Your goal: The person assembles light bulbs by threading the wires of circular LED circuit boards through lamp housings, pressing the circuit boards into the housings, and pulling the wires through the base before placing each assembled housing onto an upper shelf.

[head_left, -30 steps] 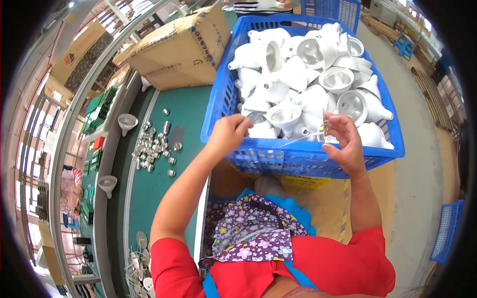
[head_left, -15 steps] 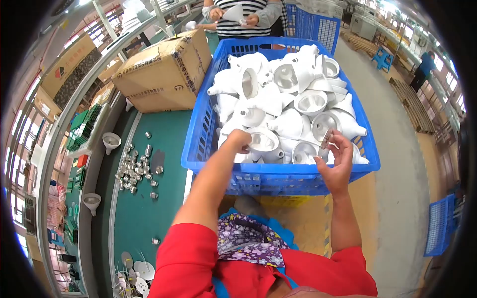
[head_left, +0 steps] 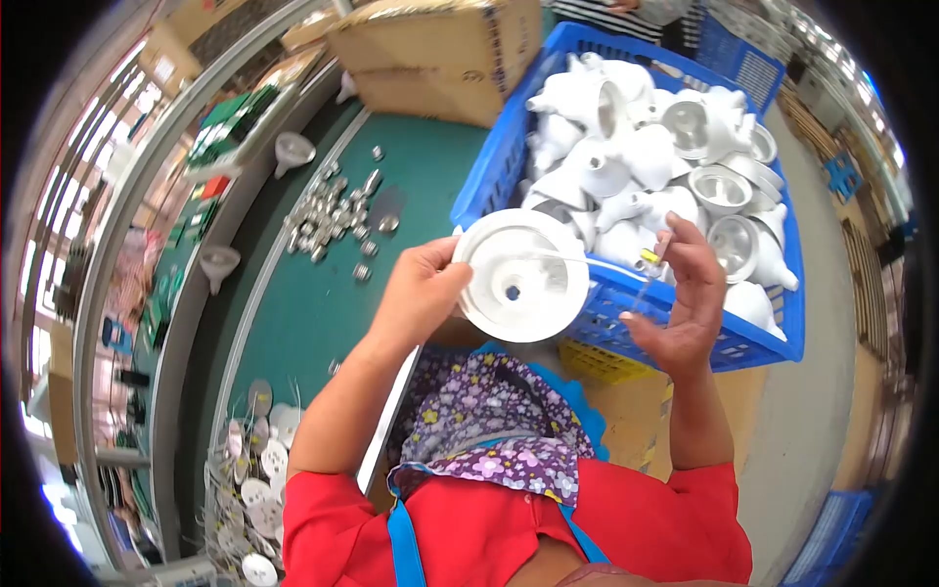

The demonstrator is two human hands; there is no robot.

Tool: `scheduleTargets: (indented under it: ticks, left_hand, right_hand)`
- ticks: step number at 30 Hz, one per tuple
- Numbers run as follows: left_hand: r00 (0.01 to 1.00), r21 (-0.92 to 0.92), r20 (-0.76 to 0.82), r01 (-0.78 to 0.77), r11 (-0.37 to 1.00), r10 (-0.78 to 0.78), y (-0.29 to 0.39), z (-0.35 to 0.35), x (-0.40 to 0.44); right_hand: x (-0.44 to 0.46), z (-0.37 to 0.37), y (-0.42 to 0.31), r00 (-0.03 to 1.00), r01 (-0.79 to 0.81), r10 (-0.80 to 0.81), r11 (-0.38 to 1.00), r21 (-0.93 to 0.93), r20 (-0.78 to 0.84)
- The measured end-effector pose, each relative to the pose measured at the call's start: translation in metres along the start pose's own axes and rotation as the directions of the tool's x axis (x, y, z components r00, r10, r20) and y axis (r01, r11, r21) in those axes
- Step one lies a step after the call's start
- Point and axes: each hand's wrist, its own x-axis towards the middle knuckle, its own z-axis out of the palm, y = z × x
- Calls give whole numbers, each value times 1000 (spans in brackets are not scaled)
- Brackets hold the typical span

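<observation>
My left hand (head_left: 419, 295) grips the rim of a white lamp housing (head_left: 544, 311), thumb on the inside edge. The wide mouth of the housing faces me, and a small hole shows at its bottom. My right hand (head_left: 690, 303) is to the right of the housing, fingers curled round a small clear piece with a yellow end (head_left: 649, 257); its exact kind is hard to make out. A thin white strand (head_left: 608, 264) runs from the housing's mouth toward my right hand. Just behind both hands is a blue crate (head_left: 489, 171) heaped with white lamp housings (head_left: 626, 161).
Metal screw caps (head_left: 328, 217) lie scattered on the green tabletop (head_left: 303, 328) to the left. Round white discs with wires (head_left: 262, 494) are piled nearer. A cardboard box (head_left: 421, 68) stands behind. Two funnel-shaped housings (head_left: 219, 264) rest along the ledge. A person in stripes (head_left: 606, 15) stands beyond the crate.
My left hand has come out of the crate with a lamp housing and moved left. My right hand still holds the small clear piece. The view has turned toward the green table.
</observation>
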Motion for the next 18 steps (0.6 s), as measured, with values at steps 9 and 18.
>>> scheduleTargets:
  ticks: [9, 18]
  left_hand:
    - [997, -112, 0, 71, 991, -71, -21, -20, -49]
    - [999, -117, 11, 45, 992, -44, -30, -24, -59]
  right_hand:
    - [9, 35, -44, 839, 205, 11, 920, -334, 544]
    - [20, 43, -71, 679, 245, 60, 921, -302, 731]
